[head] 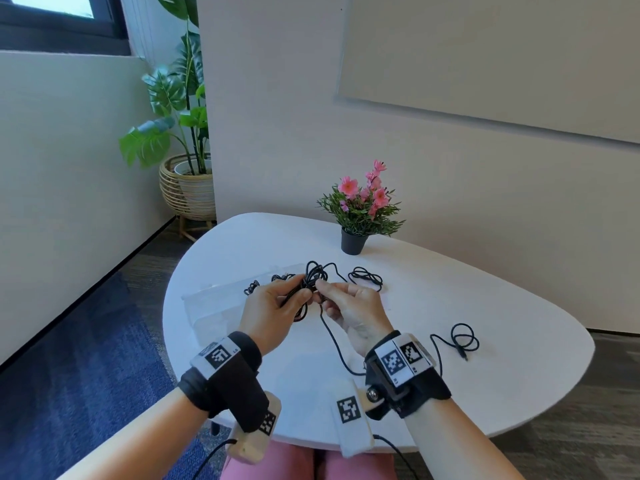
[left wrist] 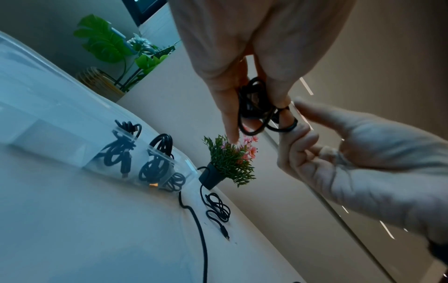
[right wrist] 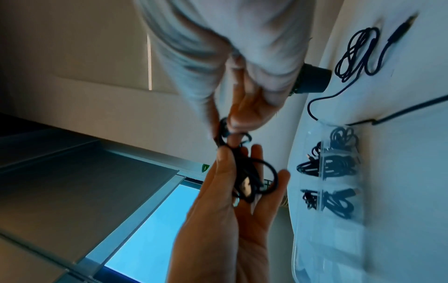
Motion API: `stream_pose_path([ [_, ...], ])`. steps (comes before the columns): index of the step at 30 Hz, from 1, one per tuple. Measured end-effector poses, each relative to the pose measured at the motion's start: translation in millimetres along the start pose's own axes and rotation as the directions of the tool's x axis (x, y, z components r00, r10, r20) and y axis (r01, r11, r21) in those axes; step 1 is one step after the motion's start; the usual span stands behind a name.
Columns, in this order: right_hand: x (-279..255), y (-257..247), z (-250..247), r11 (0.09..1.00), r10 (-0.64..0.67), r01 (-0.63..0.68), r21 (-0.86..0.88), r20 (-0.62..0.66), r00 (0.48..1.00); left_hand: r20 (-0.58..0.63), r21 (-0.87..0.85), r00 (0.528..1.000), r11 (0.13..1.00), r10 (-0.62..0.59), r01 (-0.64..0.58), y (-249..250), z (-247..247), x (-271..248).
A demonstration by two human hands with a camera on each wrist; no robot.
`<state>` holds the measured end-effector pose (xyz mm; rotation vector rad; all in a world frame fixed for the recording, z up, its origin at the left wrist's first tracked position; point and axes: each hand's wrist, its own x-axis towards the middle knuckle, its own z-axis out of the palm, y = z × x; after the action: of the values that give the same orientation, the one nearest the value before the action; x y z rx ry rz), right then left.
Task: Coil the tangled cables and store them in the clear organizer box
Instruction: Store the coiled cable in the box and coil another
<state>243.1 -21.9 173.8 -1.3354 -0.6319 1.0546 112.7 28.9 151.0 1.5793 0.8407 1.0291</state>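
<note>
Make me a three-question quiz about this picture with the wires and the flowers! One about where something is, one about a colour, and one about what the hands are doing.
1. Where is the flower pot?
A. on the floor
B. on the white table, near the wall
C. inside the clear organizer box

2. What colour are the flowers?
A. pink
B. blue
C. yellow

3. What are the hands doing?
A. resting flat on the table
B. holding the pot
C. the left hand and right hand both hold a black cable bundle

Answers: B, the pot stands on the tabletop by the wall; A, the blossoms are pink; C, both hands' fingers pinch the bundle above the table.
</note>
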Motion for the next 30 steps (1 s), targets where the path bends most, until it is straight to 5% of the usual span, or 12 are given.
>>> stream_pose_path([
  [8,8.3,11.1,-1.4,0.931,-0.267,0.270,-0.246,0.044,0.963,-0.002,-0.096,0.996,0.992,-0.088,0.088,-19.1,-8.8,0.9],
  [14,9.6,22.4,7.6,0.923,-0.315,0.297,-0.244,-0.037,0.948,0.080,-0.210,0.981,0.959,-0.180,0.193,-31.3,-15.6,-0.9],
  [20,19.2,36.4,17.3,0.886,-0.366,0.344,-0.309,-0.014,0.930,0.124,-0.239,0.982,0.956,-0.143,0.170,-38.5,-26.8,-1.0],
  [25,28.2,43.0,18.1,0.779,-0.466,0.398,-0.485,-0.022,0.884,0.176,-0.313,0.965,0.919,-0.192,0.240,-46.5,-38.7,-5.7],
  [28,38.9,45.3,18.6,0.755,-0.408,0.361,-0.548,0.040,0.912,0.168,-0.322,0.966,0.915,-0.197,0.243,-52.3,-44.4,-9.2],
  [30,40.6,46.9,21.8,0.837,-0.255,0.293,-0.462,0.145,0.956,0.161,-0.294,0.974,0.934,-0.160,0.202,-56.0,-47.0,-9.2],
])
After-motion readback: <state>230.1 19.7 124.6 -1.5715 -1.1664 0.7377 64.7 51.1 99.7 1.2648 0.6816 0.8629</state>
